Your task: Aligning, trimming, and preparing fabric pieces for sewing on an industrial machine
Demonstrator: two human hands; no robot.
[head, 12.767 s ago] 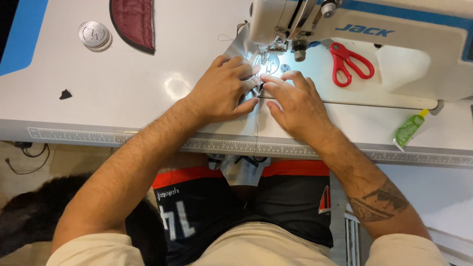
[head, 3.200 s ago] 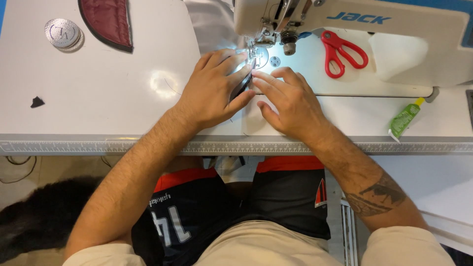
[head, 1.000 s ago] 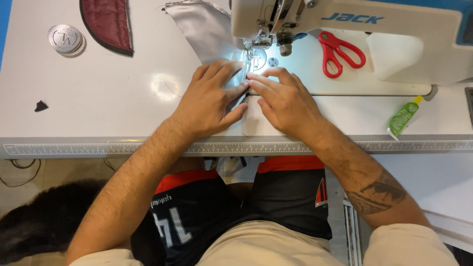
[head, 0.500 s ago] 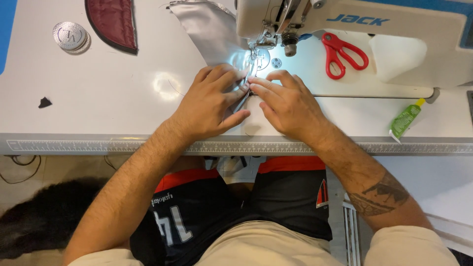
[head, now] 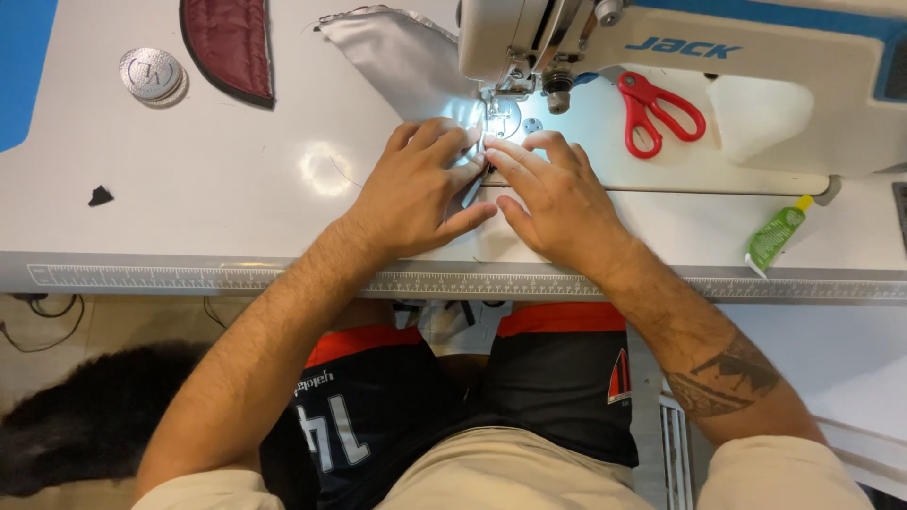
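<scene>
more grey fabric (head: pixel 397 57) lies behind the needle, both hands (head: pixel 420 189) (head: pixel 553 198) pressing it flat, grip spread.

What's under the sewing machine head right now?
Under the sewing machine head, lit grey fabric meets the presser foot. Left hand and right hand press flat, covering the seam.

Non-work items on the sewing table

Red-handled scissors (head: pixel 658 110) are laid on the machine bed, right of the needle. A small green bottle (head: pixel 777 234) is positioned near the table's front edge (head: pixel 189 279), along which a ruler strip is fitted. A round silver disc (head: pixel 151 74) and a maroon quilted piece (head: pixel 230 45) are placed far left; a small black scrap (head: pixel 100 196) lies below them.
</scene>
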